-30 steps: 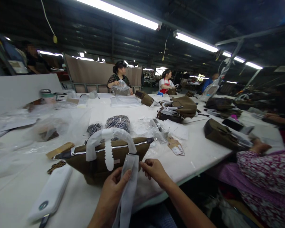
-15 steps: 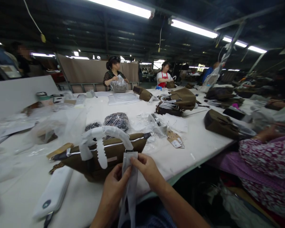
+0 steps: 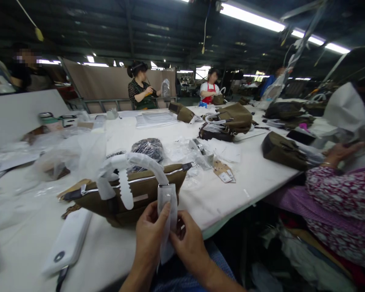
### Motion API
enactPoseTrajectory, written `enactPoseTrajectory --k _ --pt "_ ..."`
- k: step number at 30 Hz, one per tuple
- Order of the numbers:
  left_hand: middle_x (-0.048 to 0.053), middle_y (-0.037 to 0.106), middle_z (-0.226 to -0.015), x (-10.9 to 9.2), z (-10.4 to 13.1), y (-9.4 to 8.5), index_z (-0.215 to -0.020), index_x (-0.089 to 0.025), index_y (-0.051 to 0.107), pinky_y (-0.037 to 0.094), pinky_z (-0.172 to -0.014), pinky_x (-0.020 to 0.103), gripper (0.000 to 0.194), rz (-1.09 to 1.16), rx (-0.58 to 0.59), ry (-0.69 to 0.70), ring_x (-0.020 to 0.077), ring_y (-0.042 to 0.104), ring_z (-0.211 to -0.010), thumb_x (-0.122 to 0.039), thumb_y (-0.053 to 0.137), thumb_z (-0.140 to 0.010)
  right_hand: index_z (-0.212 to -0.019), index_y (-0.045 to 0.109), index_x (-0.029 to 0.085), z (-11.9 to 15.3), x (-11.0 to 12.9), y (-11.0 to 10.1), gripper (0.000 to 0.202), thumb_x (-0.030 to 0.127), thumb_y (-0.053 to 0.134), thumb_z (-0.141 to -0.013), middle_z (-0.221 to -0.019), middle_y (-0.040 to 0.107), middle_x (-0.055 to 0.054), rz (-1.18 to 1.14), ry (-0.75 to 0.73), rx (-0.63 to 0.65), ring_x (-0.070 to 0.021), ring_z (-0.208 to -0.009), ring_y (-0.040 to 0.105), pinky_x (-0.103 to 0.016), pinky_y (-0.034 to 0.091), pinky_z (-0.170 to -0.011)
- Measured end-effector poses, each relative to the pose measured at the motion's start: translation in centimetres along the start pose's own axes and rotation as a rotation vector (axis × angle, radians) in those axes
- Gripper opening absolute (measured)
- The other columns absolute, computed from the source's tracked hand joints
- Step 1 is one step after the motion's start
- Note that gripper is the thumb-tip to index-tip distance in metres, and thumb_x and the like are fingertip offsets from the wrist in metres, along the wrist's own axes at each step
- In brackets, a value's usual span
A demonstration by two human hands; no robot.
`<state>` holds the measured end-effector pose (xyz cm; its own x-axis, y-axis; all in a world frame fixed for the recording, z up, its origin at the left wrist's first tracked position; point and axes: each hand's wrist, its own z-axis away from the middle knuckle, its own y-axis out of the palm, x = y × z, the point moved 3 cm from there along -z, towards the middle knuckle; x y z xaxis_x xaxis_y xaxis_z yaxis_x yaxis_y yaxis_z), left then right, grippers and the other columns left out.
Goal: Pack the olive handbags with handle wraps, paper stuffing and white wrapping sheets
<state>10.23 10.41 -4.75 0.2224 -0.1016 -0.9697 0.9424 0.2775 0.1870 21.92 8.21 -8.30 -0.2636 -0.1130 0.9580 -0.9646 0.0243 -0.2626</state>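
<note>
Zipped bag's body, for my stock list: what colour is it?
The zipped bag's body is olive-brown, clearest in the head view.

Glaring overhead tubes [image 3: 252, 17] against a dim ceiling [image 3: 91, 26], wide-angle stretch toward the edges

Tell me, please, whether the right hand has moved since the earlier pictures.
Yes. Judged against the brown hang tags lying on the table, the right hand has moved lower in the view.
</note>
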Motion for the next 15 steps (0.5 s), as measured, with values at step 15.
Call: enactPoseTrajectory --k 15 --pt "0.008 0.073 -0.112 -0.4 0.8 -0.5 -0.115 -0.018 0.068 0.051 -0.087 0.03 0.051 -0.032 0.053 -0.029 0.0241 0.066 -0.102 -0.056 0.073 -0.081 -0.093 0.064 0.018 1.0 0.9 0.7 0.015 0.032 0.06 -0.093 -0.082 0.065 -0.004 -0.179 0.007 0.099 -0.0169 -0.072 0.061 -0.026 0.049 -0.063"
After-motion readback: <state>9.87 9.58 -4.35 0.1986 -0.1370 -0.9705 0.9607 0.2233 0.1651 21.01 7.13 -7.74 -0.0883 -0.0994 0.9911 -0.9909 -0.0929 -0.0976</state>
